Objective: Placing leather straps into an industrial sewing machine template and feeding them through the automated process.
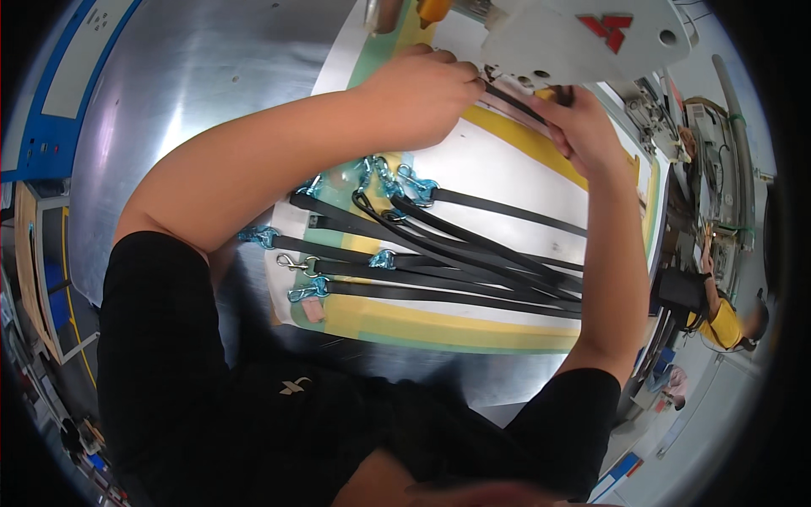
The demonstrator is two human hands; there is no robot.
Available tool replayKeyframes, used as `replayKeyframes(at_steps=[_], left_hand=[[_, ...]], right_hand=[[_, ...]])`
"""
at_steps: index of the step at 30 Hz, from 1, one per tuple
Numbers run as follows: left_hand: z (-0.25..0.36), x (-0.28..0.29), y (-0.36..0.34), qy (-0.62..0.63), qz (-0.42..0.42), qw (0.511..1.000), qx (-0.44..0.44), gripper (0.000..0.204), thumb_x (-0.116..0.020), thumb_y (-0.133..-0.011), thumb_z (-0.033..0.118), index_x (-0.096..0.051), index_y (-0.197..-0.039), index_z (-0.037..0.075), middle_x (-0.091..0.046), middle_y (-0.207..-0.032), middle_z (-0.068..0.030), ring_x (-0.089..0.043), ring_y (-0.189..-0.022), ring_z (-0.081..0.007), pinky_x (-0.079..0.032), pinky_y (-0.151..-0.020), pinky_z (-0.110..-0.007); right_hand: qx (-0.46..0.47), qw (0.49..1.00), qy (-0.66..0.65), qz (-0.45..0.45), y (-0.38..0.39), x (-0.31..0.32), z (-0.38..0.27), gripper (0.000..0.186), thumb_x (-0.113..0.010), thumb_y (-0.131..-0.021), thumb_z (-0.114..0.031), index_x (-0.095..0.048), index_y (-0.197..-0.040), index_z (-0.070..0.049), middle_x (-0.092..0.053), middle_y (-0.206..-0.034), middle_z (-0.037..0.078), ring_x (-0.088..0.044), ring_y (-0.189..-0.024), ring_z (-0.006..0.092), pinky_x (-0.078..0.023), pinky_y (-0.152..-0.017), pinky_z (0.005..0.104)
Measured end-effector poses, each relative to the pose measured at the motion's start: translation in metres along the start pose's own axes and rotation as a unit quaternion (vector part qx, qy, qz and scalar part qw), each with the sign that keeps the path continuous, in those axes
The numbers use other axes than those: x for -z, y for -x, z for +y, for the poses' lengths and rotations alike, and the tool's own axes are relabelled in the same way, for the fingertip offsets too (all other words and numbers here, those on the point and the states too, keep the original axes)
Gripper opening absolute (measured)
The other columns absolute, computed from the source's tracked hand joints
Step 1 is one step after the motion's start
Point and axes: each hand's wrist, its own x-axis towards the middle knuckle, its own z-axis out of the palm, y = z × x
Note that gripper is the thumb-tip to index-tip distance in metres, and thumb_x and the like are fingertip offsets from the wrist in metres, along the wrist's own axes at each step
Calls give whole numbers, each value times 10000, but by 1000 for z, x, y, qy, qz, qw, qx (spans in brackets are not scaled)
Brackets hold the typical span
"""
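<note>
Both my hands are at the far side of the work surface, under a white sewing machine head (pixel 549 42). A black strap (pixel 512 101) stretches between them. My left hand (pixel 427 91) is closed on its left end, fingertips turned away from view. With thumb and fingers pinched, my right hand (pixel 581 131) grips the strap farther right. Nearer to me lie several black straps (pixel 473 241), overlapping on the white board. Metal snap hooks sit at their left ends, most wrapped in blue film (pixel 308 290); one bare silver snap hook (pixel 297 264) shows.
A white board (pixel 507 177) edged with yellow and green tape lies on a shiny metal table (pixel 211 76). A small pink block (pixel 313 310) rests near its front left corner. Machine parts (pixel 655 118) stand at the right. Farther right, a person in yellow (pixel 722 325) is at work.
</note>
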Motion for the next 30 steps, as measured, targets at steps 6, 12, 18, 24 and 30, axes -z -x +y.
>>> replayKeyframes(at_steps=[6,12,18,24,30], left_hand=[[0,-1,-3,22,16,1000,-11,403,-660,-815,39,-689,-1216,68,-684,-1182,-66,-654,-1101,-264,-499,-966,-418],[-1,-1,-3,15,10,1000,-13,381,-662,-813,47,-702,-1191,64,-679,-1138,-58,-662,-1049,-252,-497,-924,-411],[-2,-1,-5,16,-4,1000,-11,376,-661,-810,48,-703,-1183,44,-690,-1135,-61,-667,-1056,-254,-495,-926,-413],[-2,6,-5,1,-13,1000,-12,391,-661,-811,60,-695,-1200,43,-704,-1145,-84,-678,-1052,-270,-502,-920,-422],[6,5,-5,-13,-13,1000,-17,414,-681,-866,146,-682,-1270,57,-703,-1186,-105,-677,-1088,-277,-494,-981,-422]], right_hand=[[46,999,1,-28,-30,-35,-6,145,-824,-846,-8,-710,-935,-6,-658,-748,34,-404,-446,66,-269,-397,249],[61,997,49,-22,-35,-26,-6,220,-824,-846,1,-730,-1043,16,-723,-904,56,-586,-651,107,-372,-462,267],[-70,987,97,-105,-14,-12,-24,249,-846,-818,-92,-748,-1040,-38,-682,-831,-23,-525,-696,44,-336,-529,233],[65,965,162,-197,21,-4,-2,162,-795,-865,-140,-762,-969,-21,-600,-750,-78,-475,-686,39,-362,-626,231],[192,932,282,121,14,-12,39,163,-734,-894,-124,-743,-1005,-5,-643,-783,94,-575,-686,190,-465,-673,308]])
